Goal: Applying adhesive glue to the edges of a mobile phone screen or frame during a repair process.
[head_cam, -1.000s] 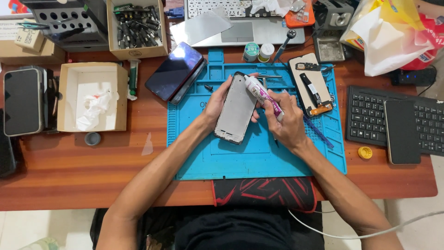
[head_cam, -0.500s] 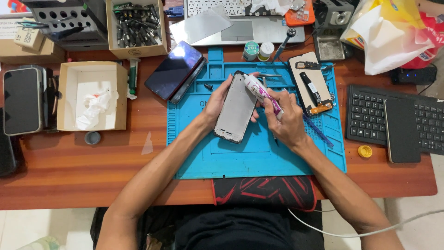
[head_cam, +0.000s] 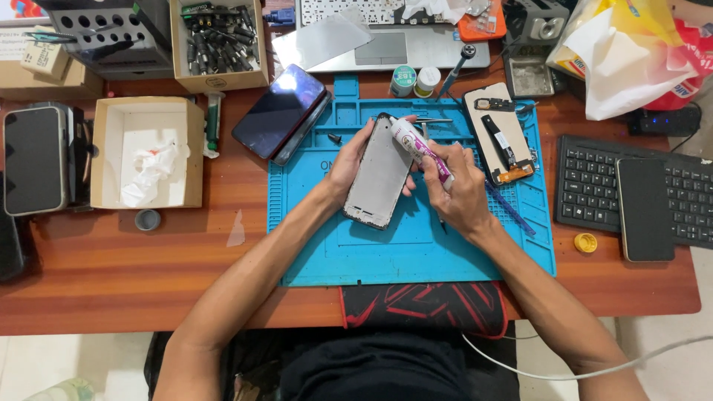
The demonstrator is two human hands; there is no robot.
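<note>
Hands over the blue mat (head_cam: 386,256): my left hand (head_cam: 349,160) grips the phone frame (head_cam: 379,174), my right hand (head_cam: 457,189) clasps a glue tube (head_cam: 420,147) against its top edge.

The glue tube (head_cam: 420,149) tip has crept slightly along the phone frame (head_cam: 379,171).

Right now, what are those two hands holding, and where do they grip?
The left hand grips the phone frame by its left edge; the right hand holds a white glue tube by its lower end.
</note>
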